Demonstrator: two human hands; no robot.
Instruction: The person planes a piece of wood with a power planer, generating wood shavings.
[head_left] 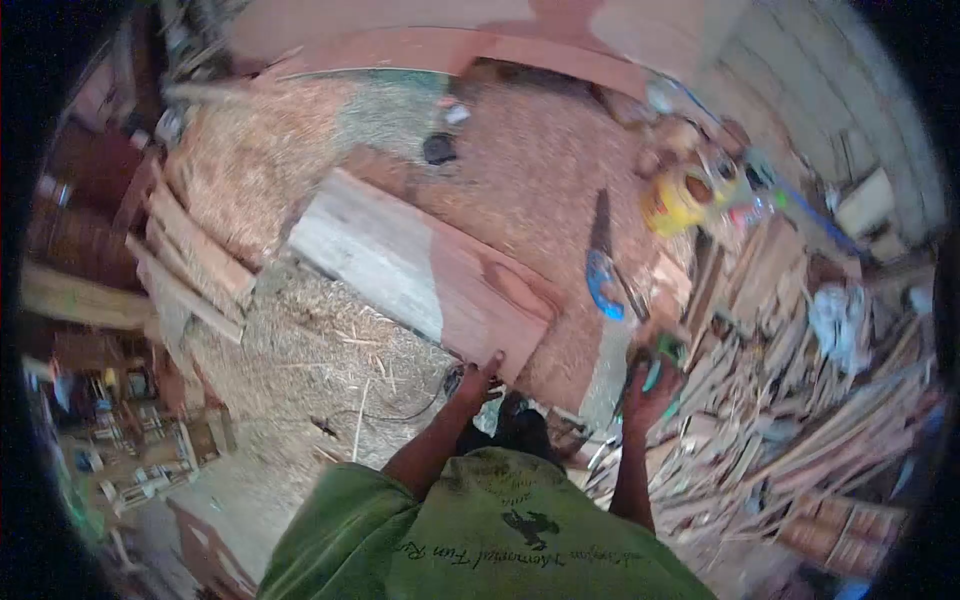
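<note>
A wide wooden board point(390, 265) lies slanted across the middle of the work area, its left part brightly lit and its right part in shadow. My left hand point(478, 385) grips its near edge, thumb on the top face and fingers down over the side. To the right, away from the board, my right hand point(650, 398) is closed around a teal-green and dark tool whose kind I cannot tell. A handsaw point(602, 265) with a blue handle lies between the board and the scrap wood, blade pointing away from me.
Shavings point(300, 350) cover the ground. A yellow plastic container point(680, 200) stands at the right, above a large heap of wood offcuts point(800, 430). Long planks point(200, 245) lean at the left. Beyond the board sits a small black round object point(438, 148). A thin cord point(405, 412) runs near my left arm.
</note>
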